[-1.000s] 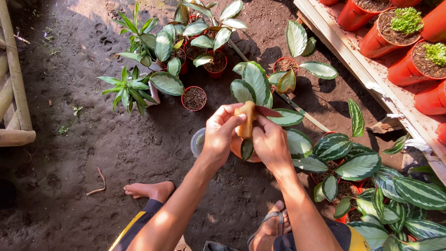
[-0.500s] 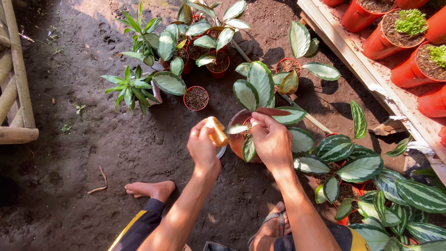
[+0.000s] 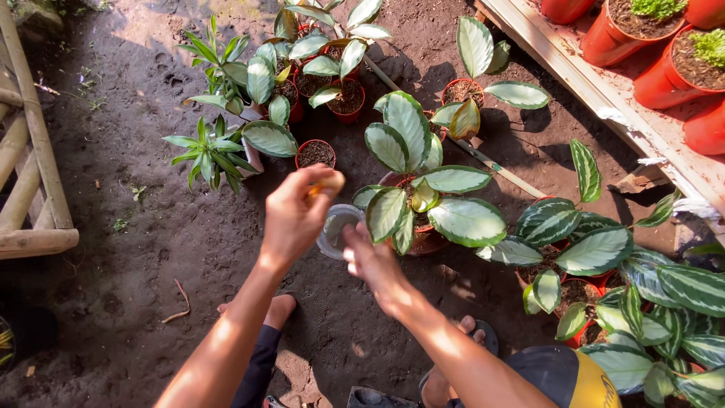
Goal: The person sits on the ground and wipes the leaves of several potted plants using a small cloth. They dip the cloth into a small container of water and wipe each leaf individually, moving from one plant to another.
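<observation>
Across the dark soil ground (image 3: 113, 302) you are squatting among potted plants, your bare foot (image 3: 278, 308) near the bottom. At the far right runs a wooden plank shelf (image 3: 604, 87) carrying orange-red pots (image 3: 615, 38); at the left stands a bamboo frame (image 3: 34, 189). Straight ahead is the striped-leaf plant in a red pot (image 3: 423, 189), with a small soil-filled pot (image 3: 315, 153) farther left. Just left of that plant lies a clear plastic cup (image 3: 336, 230). Your right hand (image 3: 374, 261) hovers beside the cup, fingers loosely curled, holding nothing you can make out. Your left hand (image 3: 298, 211) is raised above the cup, pinching a yellowed leaf scrap (image 3: 328, 183) between its fingertips.
</observation>
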